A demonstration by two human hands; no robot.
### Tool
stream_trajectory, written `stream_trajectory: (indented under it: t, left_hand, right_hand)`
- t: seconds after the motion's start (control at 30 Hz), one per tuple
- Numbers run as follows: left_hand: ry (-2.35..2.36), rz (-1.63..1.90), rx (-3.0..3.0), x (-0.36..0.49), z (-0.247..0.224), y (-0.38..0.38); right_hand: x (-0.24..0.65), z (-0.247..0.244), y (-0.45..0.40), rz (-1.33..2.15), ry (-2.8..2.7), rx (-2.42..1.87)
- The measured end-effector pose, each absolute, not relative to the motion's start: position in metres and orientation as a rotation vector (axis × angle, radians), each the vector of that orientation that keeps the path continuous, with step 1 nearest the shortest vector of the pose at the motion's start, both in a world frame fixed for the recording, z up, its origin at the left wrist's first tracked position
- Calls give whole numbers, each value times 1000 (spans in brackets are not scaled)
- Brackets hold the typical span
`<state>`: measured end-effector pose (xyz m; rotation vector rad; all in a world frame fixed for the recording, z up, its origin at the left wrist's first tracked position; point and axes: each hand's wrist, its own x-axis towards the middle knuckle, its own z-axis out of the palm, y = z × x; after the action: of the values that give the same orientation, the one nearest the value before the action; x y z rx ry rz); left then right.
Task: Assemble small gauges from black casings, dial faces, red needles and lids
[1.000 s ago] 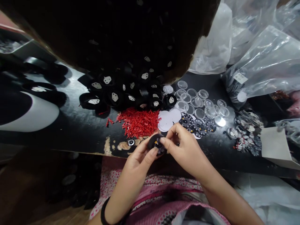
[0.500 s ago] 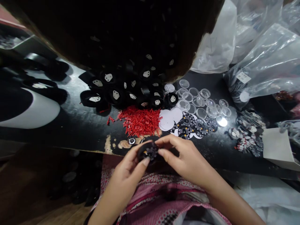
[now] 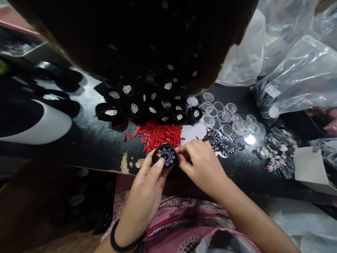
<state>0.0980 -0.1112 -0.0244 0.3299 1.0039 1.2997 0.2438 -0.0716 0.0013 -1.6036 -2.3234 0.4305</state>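
My left hand [image 3: 147, 179] grips a round black gauge [image 3: 170, 157] whose dial, with white markings and an orange patch, faces up. The left thumb presses on the dial's face. At the gauge's right edge, the thumb and fingertips of my right hand [image 3: 201, 161] are pinched together; what sits between them is too small to make out. Just beyond the gauge lies a heap of red pointers [image 3: 160, 135]. Loose black dial plates [image 3: 212, 137] and white discs [image 3: 193, 131] spread to the right of the heap.
Clear round covers [image 3: 223, 116] lie at the back right. Black housings [image 3: 134, 109] with pale metal plates pile up behind the pointers. A white cylinder [image 3: 58, 123] stands left. Small metal parts [image 3: 280, 151], a white box [image 3: 310, 168] and plastic bags [image 3: 302, 77] are right.
The gauge has risen slightly from the table's front edge toward the red heap, and its dial now faces up more squarely. My right hand has moved up a little with it, fingers closer together.
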Motion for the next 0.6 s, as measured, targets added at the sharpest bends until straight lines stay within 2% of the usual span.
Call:
stream_trajectory:
  t: [0.13, 0.33, 0.6]
  left_hand:
    - [956, 1295, 311, 98, -15, -108]
    - [1151, 1286, 420, 95, -14, -107]
    - [1187, 1165, 763, 100, -30, -117]
  right_hand:
    - [245, 5, -78, 449, -2188, -1490]
    - [242, 17, -82, 803, -1990, -1318]
    - [241, 22, -86, 814, -2115, -1473]
